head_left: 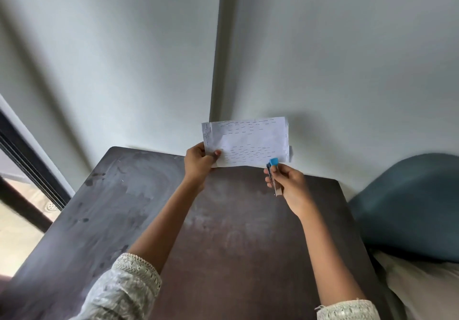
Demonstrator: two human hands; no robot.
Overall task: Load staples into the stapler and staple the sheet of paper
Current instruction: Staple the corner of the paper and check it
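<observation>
While the left hand (200, 162) pinches the lower-left corner of the sheet of paper (247, 142) above the table's (129, 208) far edge, the right hand (289, 183) – fingers closed – grips the stapler (272, 170) (blue-tipped) at the sheet's lower-right corner

Both arms reach forward over the table (154, 220), forearms bare, pale embroidered sleeves (131, 285) pushed back near the elbows. Left hand (200, 162) raised above the table's far edge, fingers curled, thumb pinching the lower left corner of the paper (250, 143). Right hand (288, 183) just right of it and slightly lower, closed around the stapler (272, 170), knuckles turned outward, wrist bent a little.
</observation>
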